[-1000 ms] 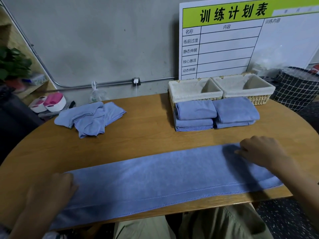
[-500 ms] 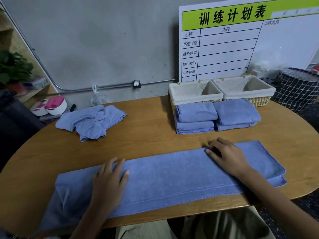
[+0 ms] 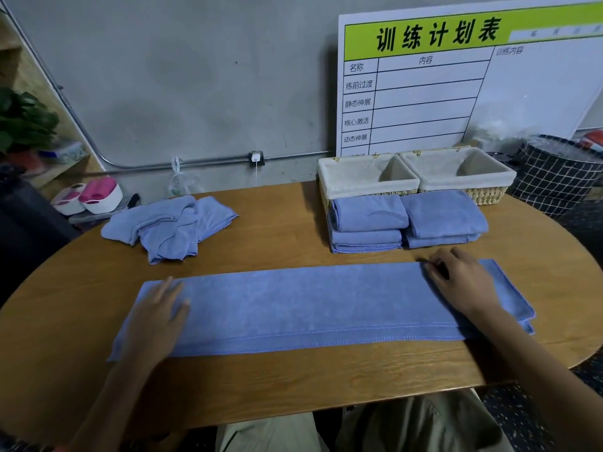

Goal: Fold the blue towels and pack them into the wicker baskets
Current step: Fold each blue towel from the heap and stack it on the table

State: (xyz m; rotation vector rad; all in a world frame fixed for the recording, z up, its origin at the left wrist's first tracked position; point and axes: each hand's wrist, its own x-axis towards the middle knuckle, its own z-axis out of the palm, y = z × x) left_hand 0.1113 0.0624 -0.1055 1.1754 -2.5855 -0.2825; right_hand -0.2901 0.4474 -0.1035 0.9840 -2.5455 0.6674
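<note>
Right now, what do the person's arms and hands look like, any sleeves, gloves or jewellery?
Both forearms are bare: no sleeves reach into view. The left hand and right hand wear no gloves, rings or watch that can be seen. Light khaki trousers show below.

Matt, soft blue cloth towel (image 3: 310,308) on smooth, grained wooden table (image 3: 287,380).

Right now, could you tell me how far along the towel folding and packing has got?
Done: four folded towels sit in two stacks in front of the wicker baskets. In hand: a long towel, folded into a strip, lies under the flat left hand and the right hand. Left: finishing this fold, folding the crumpled pile, and packing everything, since what shows of both baskets looks empty.
</note>
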